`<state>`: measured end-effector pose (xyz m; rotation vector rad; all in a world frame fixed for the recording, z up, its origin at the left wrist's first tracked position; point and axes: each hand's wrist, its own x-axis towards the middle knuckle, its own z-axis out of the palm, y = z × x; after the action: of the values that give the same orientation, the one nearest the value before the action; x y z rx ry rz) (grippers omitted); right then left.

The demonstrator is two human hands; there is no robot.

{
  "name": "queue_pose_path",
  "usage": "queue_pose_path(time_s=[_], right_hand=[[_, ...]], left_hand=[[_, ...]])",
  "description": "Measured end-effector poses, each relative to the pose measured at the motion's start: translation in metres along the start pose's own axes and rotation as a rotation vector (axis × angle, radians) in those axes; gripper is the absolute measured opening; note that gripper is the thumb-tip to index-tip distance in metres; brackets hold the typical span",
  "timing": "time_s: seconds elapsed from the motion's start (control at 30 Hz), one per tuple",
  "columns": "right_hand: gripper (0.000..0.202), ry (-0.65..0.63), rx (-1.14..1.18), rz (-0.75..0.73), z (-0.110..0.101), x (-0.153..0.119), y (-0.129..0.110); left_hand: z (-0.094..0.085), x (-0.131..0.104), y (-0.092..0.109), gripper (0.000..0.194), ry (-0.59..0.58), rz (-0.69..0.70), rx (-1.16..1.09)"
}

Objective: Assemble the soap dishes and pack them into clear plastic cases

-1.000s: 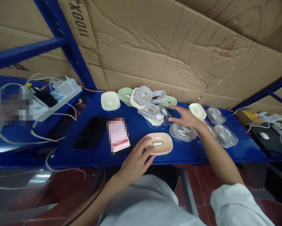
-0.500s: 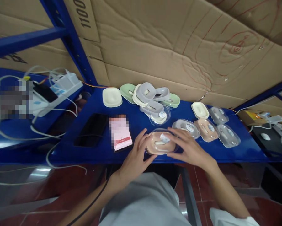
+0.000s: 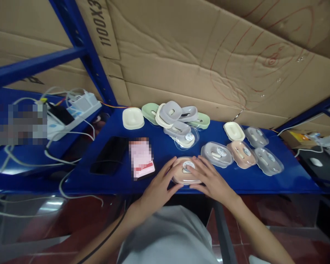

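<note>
A peach box with a clear lid and a round sticker (image 3: 185, 176) lies on the blue table (image 3: 165, 187) near its front edge. My left hand (image 3: 162, 181) grips its left side, thumb at the front and fingers at the back. On the right side, my right hand (image 3: 213, 179) holds the same box, its fingers reaching over the lid. Just right of it are a lidded grey box (image 3: 216, 154), a lidded peach box (image 3: 242, 154) and another lidded grey box (image 3: 268, 161).
Behind lie a cream box (image 3: 133, 118), a pile of grey, green and cream boxes (image 3: 171, 112), and another cream box (image 3: 234, 131). To the left are a lit phone (image 3: 141, 157), a black object (image 3: 109, 154) and a power strip (image 3: 82, 110) with white cables.
The clear lid now sits flatter and more evenly on the peach box. My right hand has moved left and inward over the lid. The view has shifted slightly.
</note>
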<state>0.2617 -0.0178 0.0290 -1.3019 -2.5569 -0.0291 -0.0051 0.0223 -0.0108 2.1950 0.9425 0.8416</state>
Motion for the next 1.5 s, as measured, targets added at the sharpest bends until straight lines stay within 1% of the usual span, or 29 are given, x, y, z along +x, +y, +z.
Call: queue_pose_path(time_s=[0.1,0.17,0.23,0.3,0.37,0.43,0.53,0.6,0.67,0.83,0.93,1.0,1.07,1.17,1.27,1.4,1.5], right_hand=[[0.082,0.055,-0.037,0.015,0.004,-0.009,-0.007],[0.081,0.090,-0.065,0.056,0.006,-0.018,-0.014],[0.077,0.111,-0.097,0.139,0.006,-0.031,-0.020],[0.071,0.133,-0.125,0.238,0.007,-0.047,-0.023],[0.068,0.186,-0.162,0.328,0.008,-0.065,-0.021],[0.064,0.260,-0.215,0.413,0.008,-0.080,-0.014],[0.054,0.337,-0.265,0.467,0.010,-0.090,0.003],[0.051,0.350,-0.259,0.456,0.011,-0.087,0.016],[0.052,0.346,-0.256,0.447,0.012,-0.078,0.029],[0.051,0.343,-0.314,0.451,0.008,-0.046,0.064],[0.055,0.356,-0.311,0.441,0.008,-0.029,0.070],[0.055,0.348,-0.262,0.413,0.010,-0.019,0.063],[0.052,0.335,-0.186,0.373,0.013,-0.008,0.049],[0.047,0.305,-0.051,0.291,0.015,0.008,0.024],[0.047,0.296,0.047,0.203,0.015,0.020,0.006],[0.048,0.364,0.101,0.182,0.019,0.023,-0.004],[0.047,0.371,0.120,0.179,0.022,0.019,-0.006]], left_hand=[[-0.001,-0.002,0.000,0.076,-0.044,0.021,0.002],[-0.004,-0.003,0.001,0.076,-0.065,0.054,0.004],[-0.009,-0.003,0.004,0.072,-0.049,0.083,0.015],[-0.012,0.003,0.007,0.065,0.001,0.093,0.068],[-0.011,0.016,0.010,0.058,0.039,0.108,0.187],[-0.006,0.035,0.013,0.054,0.064,0.138,0.340],[0.003,0.063,0.013,0.051,0.090,0.154,0.533],[0.008,0.074,0.012,0.048,0.098,0.152,0.604],[0.008,0.076,0.011,0.044,0.108,0.162,0.649],[0.004,0.061,0.011,0.037,0.157,0.144,0.741],[0.004,0.057,0.013,0.038,0.170,0.124,0.774],[0.005,0.059,0.013,0.043,0.187,0.098,0.787],[0.007,0.062,0.012,0.045,0.208,0.075,0.792],[0.011,0.061,0.012,0.038,0.221,0.088,0.770],[0.014,0.051,0.012,0.033,0.228,0.115,0.715],[0.013,0.033,0.009,0.030,0.244,0.124,0.665],[0.010,0.025,0.005,0.029,0.244,0.116,0.634]])
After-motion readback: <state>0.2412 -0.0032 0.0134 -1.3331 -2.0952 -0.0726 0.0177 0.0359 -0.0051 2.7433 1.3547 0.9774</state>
